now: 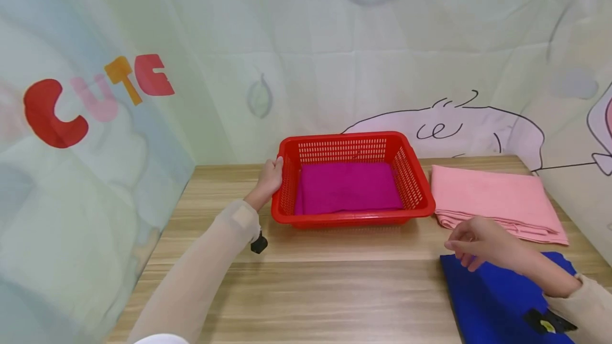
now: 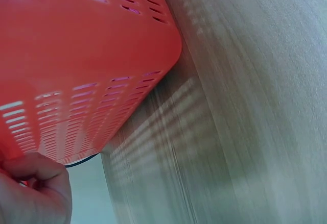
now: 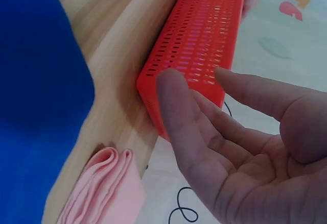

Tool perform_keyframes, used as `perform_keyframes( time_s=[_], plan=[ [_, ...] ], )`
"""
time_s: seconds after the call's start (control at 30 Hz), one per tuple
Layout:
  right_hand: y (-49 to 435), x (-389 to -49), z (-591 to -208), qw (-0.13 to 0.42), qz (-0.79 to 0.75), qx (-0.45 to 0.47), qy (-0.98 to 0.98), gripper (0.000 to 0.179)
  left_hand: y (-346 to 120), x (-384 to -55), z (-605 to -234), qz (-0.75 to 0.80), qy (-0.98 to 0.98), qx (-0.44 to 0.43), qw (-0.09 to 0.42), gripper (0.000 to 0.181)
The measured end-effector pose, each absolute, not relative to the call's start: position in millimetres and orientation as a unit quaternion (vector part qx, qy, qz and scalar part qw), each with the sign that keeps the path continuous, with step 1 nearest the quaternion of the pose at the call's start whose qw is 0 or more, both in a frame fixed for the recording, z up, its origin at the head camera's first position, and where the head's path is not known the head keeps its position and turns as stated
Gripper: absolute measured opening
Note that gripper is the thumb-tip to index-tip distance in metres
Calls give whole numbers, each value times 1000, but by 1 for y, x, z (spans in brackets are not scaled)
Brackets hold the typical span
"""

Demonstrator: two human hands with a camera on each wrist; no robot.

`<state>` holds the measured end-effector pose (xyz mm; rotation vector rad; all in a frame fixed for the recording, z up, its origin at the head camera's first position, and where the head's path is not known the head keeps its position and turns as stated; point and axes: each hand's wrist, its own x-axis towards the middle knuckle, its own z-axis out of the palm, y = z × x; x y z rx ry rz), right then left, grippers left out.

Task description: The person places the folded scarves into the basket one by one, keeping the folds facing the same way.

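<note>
Woodgrain tabletop (image 1: 325, 291); red basket (image 1: 354, 219) between hands (image 1: 270, 177) (image 1: 490, 244); left gripping it.

Your left sleeve (image 1: 205, 269) is long and pale cream, with a lighter, squarish patch (image 1: 242, 217) near its cuff and a small, dark, blocky black piece (image 1: 259, 244) at the wrist. Your right sleeve (image 1: 585, 307) is a matching cream, loosely creased at the cuff, and beside it you wear a black wrist piece (image 1: 564, 324) marked with a spot of yellow (image 1: 547, 326). Both your left hand (image 1: 270, 177) and your right hand (image 1: 487, 241) are bare.
</note>
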<state>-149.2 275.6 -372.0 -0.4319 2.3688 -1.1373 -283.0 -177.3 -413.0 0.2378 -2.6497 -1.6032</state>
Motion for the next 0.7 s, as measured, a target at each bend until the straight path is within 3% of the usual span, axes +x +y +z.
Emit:
perform_keyframes(
  time_s=[0.33,0.7],
  plan=[
    [282,-135,-392,268,-410,-129,862,23,-178,-284,-416,-513,-855,70,35,39],
    [280,-122,-416,248,-366,-115,890,24,-179,-285,-417,-529,-845,75,11,37]
  ],
)
